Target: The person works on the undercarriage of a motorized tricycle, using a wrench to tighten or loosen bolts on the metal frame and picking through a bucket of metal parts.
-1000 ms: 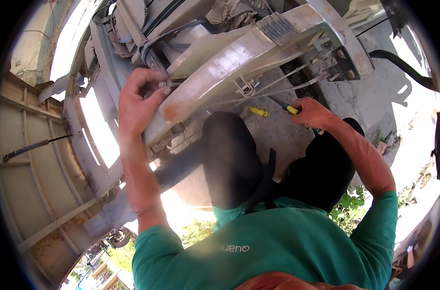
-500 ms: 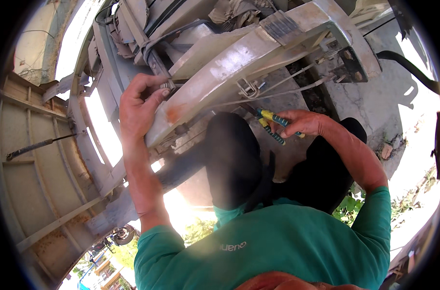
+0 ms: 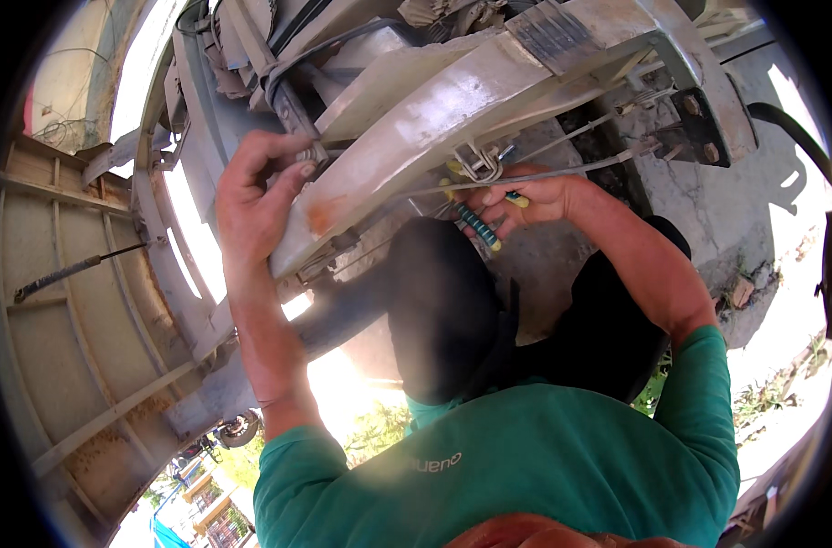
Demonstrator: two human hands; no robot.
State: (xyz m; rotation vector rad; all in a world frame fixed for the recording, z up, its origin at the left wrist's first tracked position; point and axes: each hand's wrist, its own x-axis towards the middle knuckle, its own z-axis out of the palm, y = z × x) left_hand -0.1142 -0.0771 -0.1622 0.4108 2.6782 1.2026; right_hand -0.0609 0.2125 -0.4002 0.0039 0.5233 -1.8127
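My left hand (image 3: 256, 201) pinches a small silver bolt (image 3: 305, 157) at the left end of a curved, pale metal beam (image 3: 452, 100), which has a rust patch. My right hand (image 3: 535, 196) grips pliers (image 3: 478, 224) with teal and yellow handles just under that beam, beside a metal U-shaped fitting (image 3: 480, 161) and a thin rod. The pliers' jaws are hidden behind the fitting and rod.
A ribbed, rusty panel (image 3: 87, 338) with a strut curves down the left. Above are crowded frame members and straps. My bent knees are below the beam, over concrete (image 3: 690, 210). A black hose (image 3: 790, 128) arches at right; sunlit plants lie lower down.
My right hand has moved left and up with the pliers, from beside my right knee to under the beam. My left hand stays at the bolt.
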